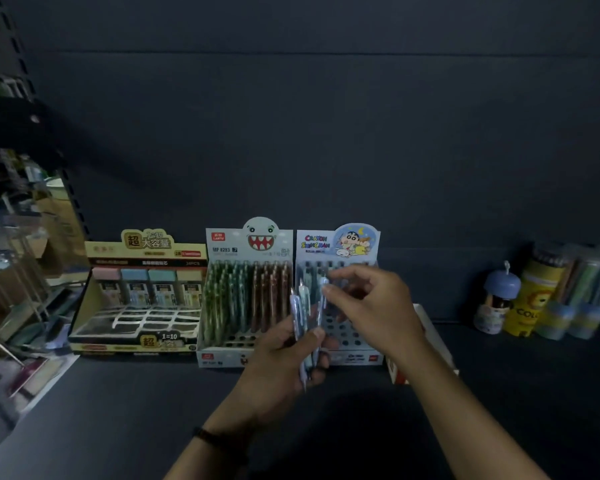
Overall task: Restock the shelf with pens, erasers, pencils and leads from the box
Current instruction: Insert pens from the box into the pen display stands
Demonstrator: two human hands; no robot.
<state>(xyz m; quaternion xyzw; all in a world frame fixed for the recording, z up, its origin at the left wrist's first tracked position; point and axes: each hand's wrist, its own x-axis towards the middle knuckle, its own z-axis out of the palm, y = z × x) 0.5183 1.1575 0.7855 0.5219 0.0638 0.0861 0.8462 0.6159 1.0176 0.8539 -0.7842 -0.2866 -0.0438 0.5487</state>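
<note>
My left hand grips a small bunch of pale blue pens upright in front of the display boxes. My right hand pinches the top of one pen in that bunch. Behind them stands the Crayon Shin-chan pen display box, with a few pens in its back row and many bare holes. To its left is the shark-face pen box, nearly full of green and brown pens. Further left sits the yellow lead box with lead cases in its back row.
A dark shelf board carries everything, with a dark back panel behind. A white and red box lies behind my right wrist. Tubs of pencils and small erasers stand at the right. Cluttered racks fill the left edge.
</note>
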